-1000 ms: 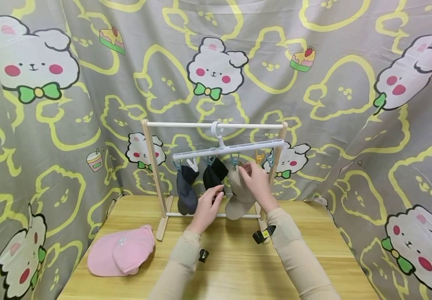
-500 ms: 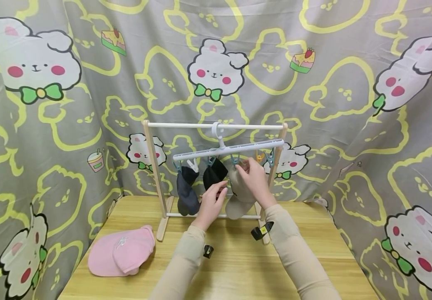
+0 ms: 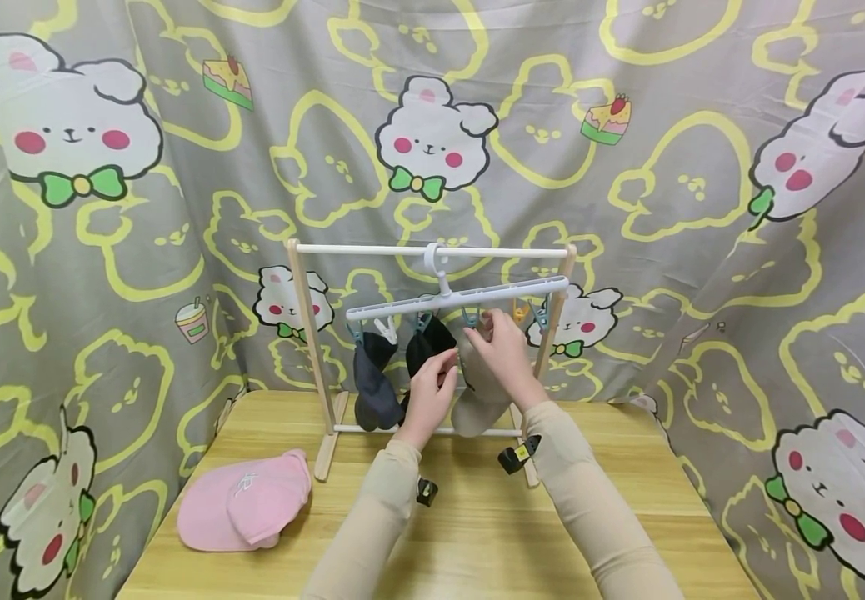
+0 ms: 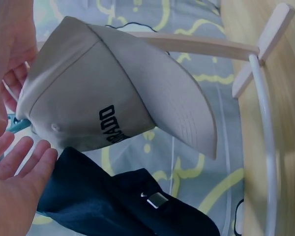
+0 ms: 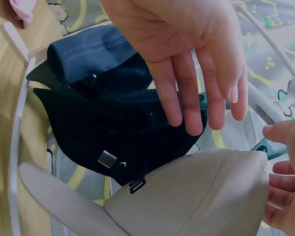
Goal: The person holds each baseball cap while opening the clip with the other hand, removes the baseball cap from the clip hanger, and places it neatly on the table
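A beige cap (image 3: pixel 480 404) with dark lettering hangs from a teal clip (image 5: pixel 270 149) on the white hanger (image 3: pixel 503 292). My right hand (image 3: pixel 506 358) is at its crown; in the right wrist view the fingers lie against the cap's edge, with the thumb apart and the clip in between. My left hand (image 3: pixel 431 400) is raised beside the beige cap, fingers extended and holding nothing, overlapping a black cap (image 4: pixel 113 196) with a metal buckle. Farther left hangs a dark grey cap (image 3: pixel 374 387), also clipped up.
The hanger hooks over the top rod of a wooden rack (image 3: pixel 307 350) and tilts, right end higher. Orange clip (image 3: pixel 520 315) and another teal clip (image 3: pixel 541 317) hang at its right. A pink cap (image 3: pixel 245 504) lies on the wooden table (image 3: pixel 477 542), front left.
My left hand has moved up and right, closer to the beige cap. My right hand has shifted slightly up and left toward the clip. The caps hang nearly as before.
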`<control>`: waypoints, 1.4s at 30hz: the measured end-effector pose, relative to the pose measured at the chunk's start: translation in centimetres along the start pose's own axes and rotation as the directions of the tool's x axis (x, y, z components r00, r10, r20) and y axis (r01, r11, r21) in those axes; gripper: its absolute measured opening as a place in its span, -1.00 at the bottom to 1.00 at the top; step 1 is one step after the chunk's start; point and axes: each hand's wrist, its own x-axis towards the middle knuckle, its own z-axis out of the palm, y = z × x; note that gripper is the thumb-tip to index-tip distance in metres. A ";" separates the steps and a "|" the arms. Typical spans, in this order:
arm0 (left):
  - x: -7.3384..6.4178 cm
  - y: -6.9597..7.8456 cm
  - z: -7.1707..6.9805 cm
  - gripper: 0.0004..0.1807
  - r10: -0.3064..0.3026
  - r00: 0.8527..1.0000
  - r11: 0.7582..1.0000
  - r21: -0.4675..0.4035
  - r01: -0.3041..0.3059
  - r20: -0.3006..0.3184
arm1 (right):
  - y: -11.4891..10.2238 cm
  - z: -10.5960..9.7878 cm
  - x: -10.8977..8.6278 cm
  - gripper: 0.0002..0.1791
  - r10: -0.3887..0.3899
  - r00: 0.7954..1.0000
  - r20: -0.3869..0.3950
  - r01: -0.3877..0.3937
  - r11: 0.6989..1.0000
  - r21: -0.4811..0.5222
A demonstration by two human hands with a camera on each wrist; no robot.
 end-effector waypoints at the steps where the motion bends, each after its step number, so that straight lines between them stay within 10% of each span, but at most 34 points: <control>1: 0.0 0.0 0.1 -0.65 -0.001 1.000 1.000 -0.003 0.001 -0.002 | 0.0 0.0 0.0 -0.55 0.002 1.000 0.002 -0.002 1.000 -0.001; 42: -0.8 -2.6 -0.2 -0.53 -0.143 0.989 0.990 0.018 0.142 0.030 | 0.6 0.8 0.9 -0.73 0.068 0.990 0.120 -0.083 0.988 0.131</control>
